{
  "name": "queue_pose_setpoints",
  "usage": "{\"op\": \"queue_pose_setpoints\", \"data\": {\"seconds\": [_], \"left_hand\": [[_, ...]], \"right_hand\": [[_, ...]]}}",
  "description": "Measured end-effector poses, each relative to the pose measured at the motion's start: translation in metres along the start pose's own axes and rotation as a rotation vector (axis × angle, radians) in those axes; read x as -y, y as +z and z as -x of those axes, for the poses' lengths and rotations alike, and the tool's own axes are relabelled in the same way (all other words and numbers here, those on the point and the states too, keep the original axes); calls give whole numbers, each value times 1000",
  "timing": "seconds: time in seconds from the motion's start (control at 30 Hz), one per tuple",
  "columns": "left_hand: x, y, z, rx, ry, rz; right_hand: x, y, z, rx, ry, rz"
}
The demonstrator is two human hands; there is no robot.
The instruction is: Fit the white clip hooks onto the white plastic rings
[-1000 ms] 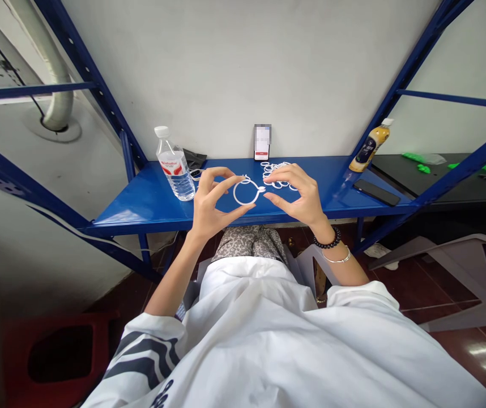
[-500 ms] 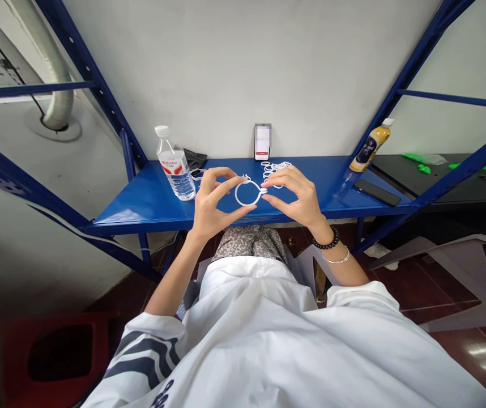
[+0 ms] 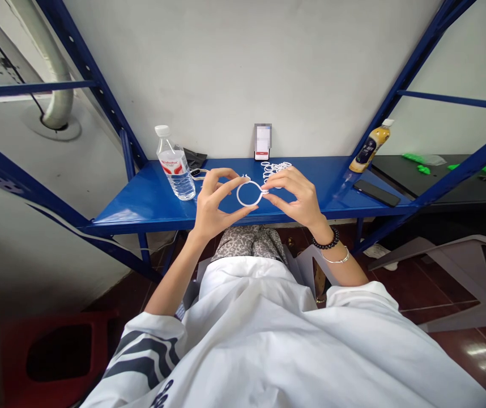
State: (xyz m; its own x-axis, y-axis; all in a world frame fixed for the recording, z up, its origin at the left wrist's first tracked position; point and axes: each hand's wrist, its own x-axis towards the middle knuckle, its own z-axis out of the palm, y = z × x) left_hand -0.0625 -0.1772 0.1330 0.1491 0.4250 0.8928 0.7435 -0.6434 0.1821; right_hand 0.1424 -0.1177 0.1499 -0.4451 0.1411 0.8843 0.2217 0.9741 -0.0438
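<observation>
Pinching a white plastic ring (image 3: 249, 194) from both sides, you hold it just above the front edge of the blue metal shelf (image 3: 141, 201). Your left hand (image 3: 211, 207) grasps the ring's left arc, thumb beneath and forefinger curled over the top. Your right hand (image 3: 298, 198) clamps the ring's right side (at the small clasp) between thumb and forefinger, the other fingers spread loosely. Just behind your right hand lies a pile of white rings (image 3: 275, 168), resting on the shelf. A clear water bottle (image 3: 175, 164) with a red label stands upright to the left of your left hand, near but apart. A phone (image 3: 262, 141) leans against the wall behind the pile. Further right, a yellow drink bottle (image 3: 370, 146) leans against the blue upright, and a dark phone (image 3: 376, 192) lies flat beside it.
</observation>
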Motion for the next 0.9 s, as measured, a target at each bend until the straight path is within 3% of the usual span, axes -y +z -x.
{"op": "queue_pose_setpoints", "data": {"seconds": [0.2,0.5,0.77,0.9], "left_hand": [[-1,1,0,-9,24,12],[-2,6,0,-78,98,32],[-3,9,2,-55,43,142],[-12,13,4,62,-132,333]], "right_hand": [[-1,1,1,-4,22,8],[1,0,0,-108,81,-6],[10,5,1,-138,245,-189],[11,10,2,-173,310,-263]]}}
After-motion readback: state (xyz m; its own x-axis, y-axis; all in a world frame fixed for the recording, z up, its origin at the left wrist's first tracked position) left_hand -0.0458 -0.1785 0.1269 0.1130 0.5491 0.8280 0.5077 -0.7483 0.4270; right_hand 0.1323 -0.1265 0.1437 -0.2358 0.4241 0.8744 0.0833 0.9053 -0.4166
